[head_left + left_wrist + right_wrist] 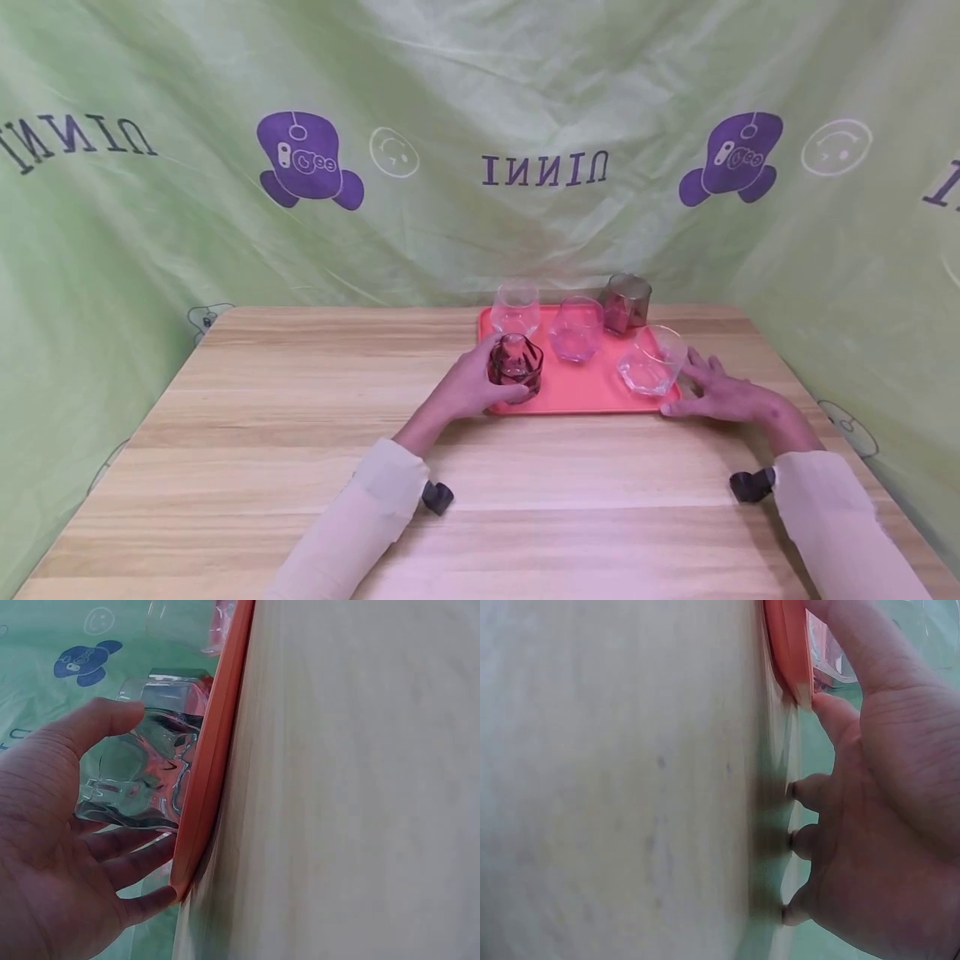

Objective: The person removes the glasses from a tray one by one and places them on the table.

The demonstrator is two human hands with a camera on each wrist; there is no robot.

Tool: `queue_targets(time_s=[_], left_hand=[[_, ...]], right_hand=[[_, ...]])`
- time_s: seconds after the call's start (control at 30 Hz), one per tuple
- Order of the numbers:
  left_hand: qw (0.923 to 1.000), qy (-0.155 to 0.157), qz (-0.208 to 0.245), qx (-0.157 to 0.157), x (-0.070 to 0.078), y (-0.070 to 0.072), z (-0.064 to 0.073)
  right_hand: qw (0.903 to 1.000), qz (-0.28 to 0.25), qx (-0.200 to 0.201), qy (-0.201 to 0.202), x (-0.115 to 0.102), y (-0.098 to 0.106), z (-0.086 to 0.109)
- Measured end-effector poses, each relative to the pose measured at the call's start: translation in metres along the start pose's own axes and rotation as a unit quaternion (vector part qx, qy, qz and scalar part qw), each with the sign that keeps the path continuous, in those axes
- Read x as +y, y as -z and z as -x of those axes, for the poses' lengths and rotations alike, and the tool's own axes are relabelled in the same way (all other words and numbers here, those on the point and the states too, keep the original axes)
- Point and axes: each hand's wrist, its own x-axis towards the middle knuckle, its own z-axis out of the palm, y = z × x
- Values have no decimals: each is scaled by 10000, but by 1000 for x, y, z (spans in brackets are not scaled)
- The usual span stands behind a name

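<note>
My left hand [471, 385] is at the left front corner of a red tray [577, 404], around a dark purple faceted glass [516, 371] that stands upright there. In the left wrist view the thumb [112, 716] lies along one side of this glass [142, 776], the fingers reach round the other side, and the little finger is at the tray's rim [196, 825]. At the tray's right front corner my right hand [723, 396] is spread, its thumb by the rim. Close beside it stands a clear glass [648, 375]. The right wrist view shows fingertips [802, 844] down at the tabletop.
Behind on the tray are a clear glass [516, 312], a pinkish clear glass [576, 333] and a grey-brown glass [626, 307]. The tray lies near the back of a wooden table [315, 383]. A green printed curtain [450, 225] hangs around it.
</note>
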Motion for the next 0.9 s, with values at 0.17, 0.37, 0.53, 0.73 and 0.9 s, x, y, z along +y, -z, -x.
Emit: queue_targets(time_s=[0.17, 0.37, 0.53, 0.73, 0.9], left_hand=[[10000, 7, 29, 90, 1, 0, 1], [9998, 87, 66, 153, 4, -1, 2], [9995, 190, 9, 252, 6, -2, 3], [9989, 197, -153, 409, 6, -3, 2], [9983, 36, -184, 552, 5, -2, 1]], right_hand=[[10000, 28, 10, -2, -1, 1, -2], [10000, 41, 23, -61, -2, 0, 0], [10000, 63, 47, -44, -1, 0, 1], [10000, 7, 61, 5, -1, -1, 0], [9999, -13, 79, 66, -1, 0, 1]])
